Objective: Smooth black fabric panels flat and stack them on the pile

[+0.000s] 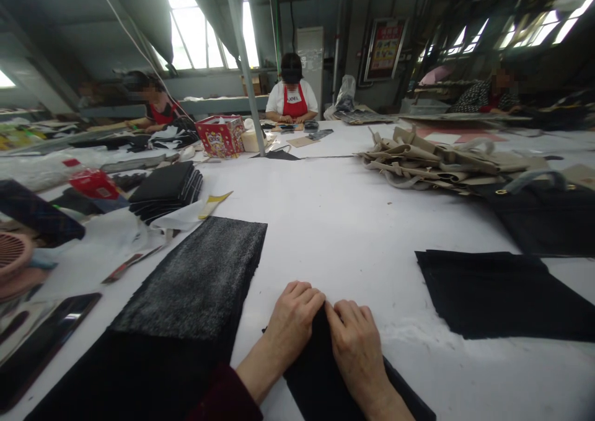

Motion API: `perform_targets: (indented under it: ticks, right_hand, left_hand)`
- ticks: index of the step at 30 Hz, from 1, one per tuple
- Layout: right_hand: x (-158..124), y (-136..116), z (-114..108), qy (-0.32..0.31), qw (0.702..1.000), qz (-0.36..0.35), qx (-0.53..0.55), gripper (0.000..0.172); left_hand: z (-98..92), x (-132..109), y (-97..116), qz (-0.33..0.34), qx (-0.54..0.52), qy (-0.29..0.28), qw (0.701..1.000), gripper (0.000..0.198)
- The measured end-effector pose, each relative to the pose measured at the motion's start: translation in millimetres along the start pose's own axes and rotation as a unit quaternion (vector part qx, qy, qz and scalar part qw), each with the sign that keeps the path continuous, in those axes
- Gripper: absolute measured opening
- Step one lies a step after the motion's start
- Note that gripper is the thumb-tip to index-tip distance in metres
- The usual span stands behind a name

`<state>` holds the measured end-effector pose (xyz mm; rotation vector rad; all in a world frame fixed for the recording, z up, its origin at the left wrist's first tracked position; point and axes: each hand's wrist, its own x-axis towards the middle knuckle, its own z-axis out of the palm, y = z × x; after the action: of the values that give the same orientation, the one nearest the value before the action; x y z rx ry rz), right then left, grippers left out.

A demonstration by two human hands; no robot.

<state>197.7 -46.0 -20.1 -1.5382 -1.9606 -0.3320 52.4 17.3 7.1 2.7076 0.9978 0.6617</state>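
Observation:
My left hand (pixel 292 322) and my right hand (pixel 357 340) lie side by side at the near edge of the white table (pixel 344 222). Both press with curled fingers on the far end of a narrow black fabric piece (pixel 320 377) that runs back towards me. Each hand grips that end, thumbs close together. A long grey-black fuzzy fabric strip (pixel 199 284) lies just left of my left hand. A flat black fabric sheet (pixel 502 291) lies to the right of my right hand.
A stack of folded black pieces (pixel 165 188) and a red packet (pixel 95 184) sit at the left. A pile of beige bags (pixel 432 160) lies at the back right. A dark phone (pixel 41 340) lies near left. A red box (pixel 220 136) and seated workers are beyond.

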Motion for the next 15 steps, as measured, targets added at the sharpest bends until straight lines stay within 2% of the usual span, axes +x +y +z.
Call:
perform_targets:
  ticks: [8, 15]
  right_hand:
    - [-5, 5, -5, -0.008, 0.999, 0.024, 0.024, 0.027]
    - [-15, 10, -15, -0.01, 0.999, 0.028, 0.028, 0.029]
  left_hand:
    - [-9.6, -1, 3, 0.005, 0.052, -0.072, 0.996, 0.04]
    - [-11.2, -6, 2, 0.032, 0.056, -0.08, 0.995, 0.039]
